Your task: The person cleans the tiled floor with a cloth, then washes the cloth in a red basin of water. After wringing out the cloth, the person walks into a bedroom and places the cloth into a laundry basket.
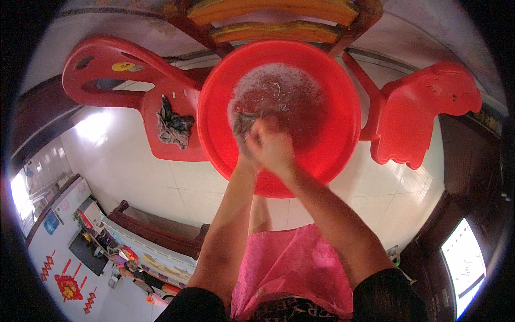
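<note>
A wide red plastic basin (pixel 334 157) holds murky water with soap suds (pixel 277 80) along its far side. My two hands meet over the near left part of the water, blurred by motion. A dark grey wet cloth (pixel 242 122) is bunched in my left hand (pixel 248 151), which is partly covered by the other hand. My right hand (pixel 272 145) is closed and pressed against the left, gripping the same cloth. Part of the cloth is hidden by my fingers.
Left of the basin, a crumpled grey cloth (pixel 175 126) lies on a red plastic chair (pixel 151 147). Another red chair (pixel 410 116) stands to the right, and a slatted wooden chair (pixel 273 32) is behind the basin. A pink apron (pixel 289 257) covers my lap.
</note>
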### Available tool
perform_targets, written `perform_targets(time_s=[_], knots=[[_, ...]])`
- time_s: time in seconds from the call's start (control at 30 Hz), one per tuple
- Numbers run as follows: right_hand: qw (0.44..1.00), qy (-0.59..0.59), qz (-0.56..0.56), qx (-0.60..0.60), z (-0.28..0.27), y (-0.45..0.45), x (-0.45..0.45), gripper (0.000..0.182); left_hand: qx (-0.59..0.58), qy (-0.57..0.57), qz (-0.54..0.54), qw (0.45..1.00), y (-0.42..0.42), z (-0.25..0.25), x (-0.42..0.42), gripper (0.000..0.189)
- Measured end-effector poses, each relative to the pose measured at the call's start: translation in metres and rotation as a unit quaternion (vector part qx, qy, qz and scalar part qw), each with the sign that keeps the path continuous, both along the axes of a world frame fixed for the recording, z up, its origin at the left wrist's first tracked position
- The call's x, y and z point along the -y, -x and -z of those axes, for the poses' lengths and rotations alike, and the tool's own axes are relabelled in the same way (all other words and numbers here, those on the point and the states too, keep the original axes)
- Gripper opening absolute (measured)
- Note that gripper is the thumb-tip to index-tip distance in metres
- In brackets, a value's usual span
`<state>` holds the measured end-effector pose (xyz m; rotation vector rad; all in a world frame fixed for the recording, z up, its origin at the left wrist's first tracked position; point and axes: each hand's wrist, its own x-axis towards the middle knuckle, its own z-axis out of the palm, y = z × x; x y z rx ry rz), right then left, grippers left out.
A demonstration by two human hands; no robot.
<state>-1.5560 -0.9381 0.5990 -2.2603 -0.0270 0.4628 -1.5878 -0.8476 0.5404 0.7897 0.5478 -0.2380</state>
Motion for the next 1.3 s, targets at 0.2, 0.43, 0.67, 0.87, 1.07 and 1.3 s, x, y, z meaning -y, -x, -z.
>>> perform_targets(time_s=[0.2,0.43,0.67,0.87,1.07,1.3], knots=[[0.955,-0.184,0.233,-0.031,0.077,-0.005,0.065,0.024,0.004,-0.534,0.131,0.836,0.014,0.012,-0.021,0.023],[0.901,-0.317,0.240,-0.175,-0.014,0.016,0.051,0.018,-0.144,-0.206,0.074,0.965,0.001,-0.048,0.022,0.020],[0.888,-0.298,0.343,-0.065,-0.068,0.005,0.114,0.017,-0.124,-0.133,-0.141,0.973,0.006,-0.099,-0.011,0.023],[0.886,-0.266,0.374,0.063,-0.074,-0.012,0.154,0.017,-0.072,-0.221,-0.140,0.962,-0.012,-0.129,-0.028,0.025],[0.982,-0.015,0.159,0.099,-0.042,-0.029,0.143,0.032,-0.011,-0.413,-0.003,0.911,-0.012,-0.082,-0.034,0.029],[0.967,0.173,0.084,0.165,0.064,-0.042,0.101,0.056,-0.014,-0.365,0.051,0.929,0.005,-0.011,-0.008,0.052]])
